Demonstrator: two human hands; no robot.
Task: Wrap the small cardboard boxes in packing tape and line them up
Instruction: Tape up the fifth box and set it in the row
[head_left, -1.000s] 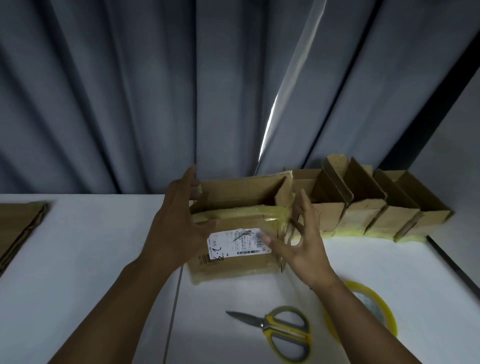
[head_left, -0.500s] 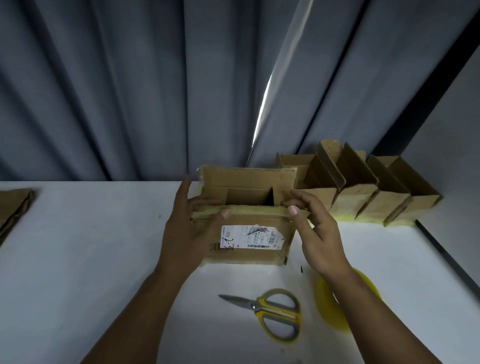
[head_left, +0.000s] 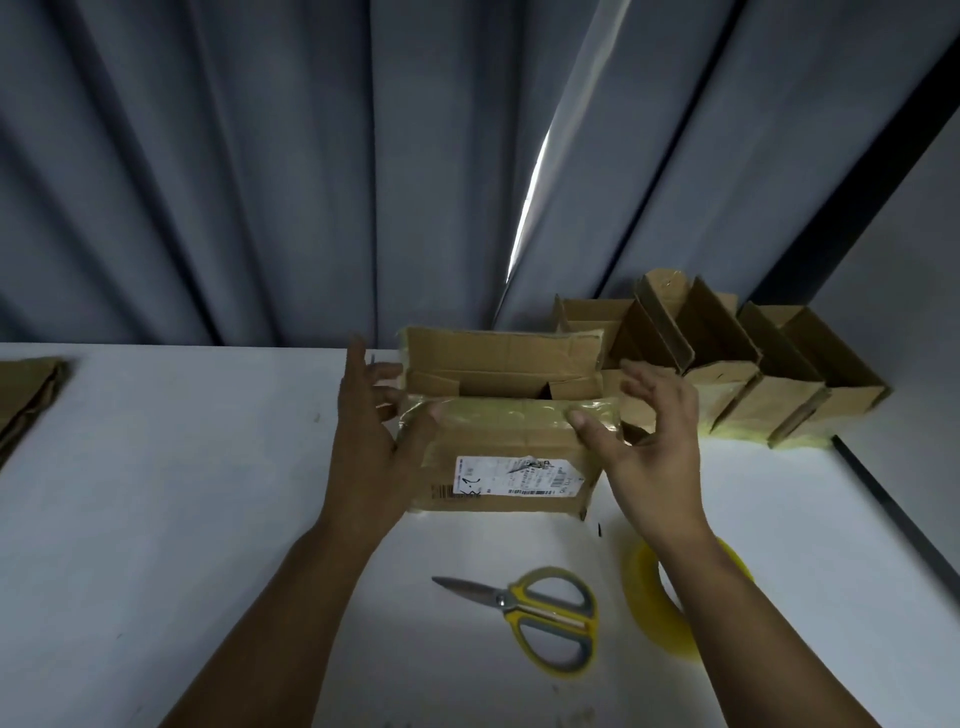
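Lightly, left hand (head_left: 370, 448) and right hand (head_left: 650, 449) touch the box (head_left: 511, 440) at its rim.

Left hand (head_left: 371, 452), right hand (head_left: 652, 452) forward, fingers loosely spread (thumbs inward).
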